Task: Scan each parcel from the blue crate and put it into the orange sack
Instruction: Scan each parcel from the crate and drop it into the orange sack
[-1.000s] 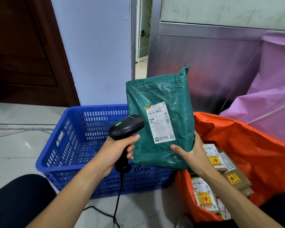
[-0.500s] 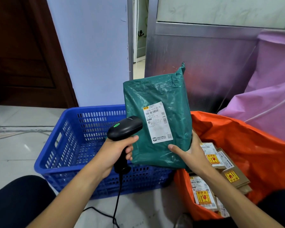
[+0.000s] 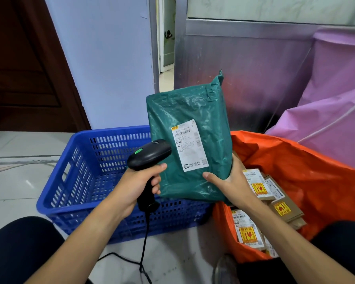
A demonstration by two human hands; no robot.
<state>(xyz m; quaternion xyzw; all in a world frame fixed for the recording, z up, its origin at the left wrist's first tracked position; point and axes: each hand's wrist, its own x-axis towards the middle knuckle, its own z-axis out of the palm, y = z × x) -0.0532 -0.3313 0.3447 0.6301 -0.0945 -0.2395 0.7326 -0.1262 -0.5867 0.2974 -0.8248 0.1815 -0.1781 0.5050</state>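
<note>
My right hand (image 3: 230,181) grips the lower right edge of a green plastic parcel (image 3: 184,111) and holds it upright, its white label (image 3: 191,145) facing me. My left hand (image 3: 140,185) grips the handle of a black barcode scanner (image 3: 150,153), whose head points at the label from the left, a short way off it. The blue crate (image 3: 78,179) stands on the floor behind and below the scanner; the part of its inside that I can see holds nothing. The orange sack (image 3: 299,175) lies open at the right with several labelled cardboard parcels (image 3: 258,187) inside.
A purple sack (image 3: 336,103) leans behind the orange one against a metal panel (image 3: 244,64). The scanner's black cable (image 3: 143,249) hangs to the pale floor (image 3: 12,181). A dark wooden door (image 3: 25,64) stands at the left. My knees are at the bottom corners.
The green parcel has been lowered slightly and shifted a little left, nearer the scanner head. Both hands keep their grips.
</note>
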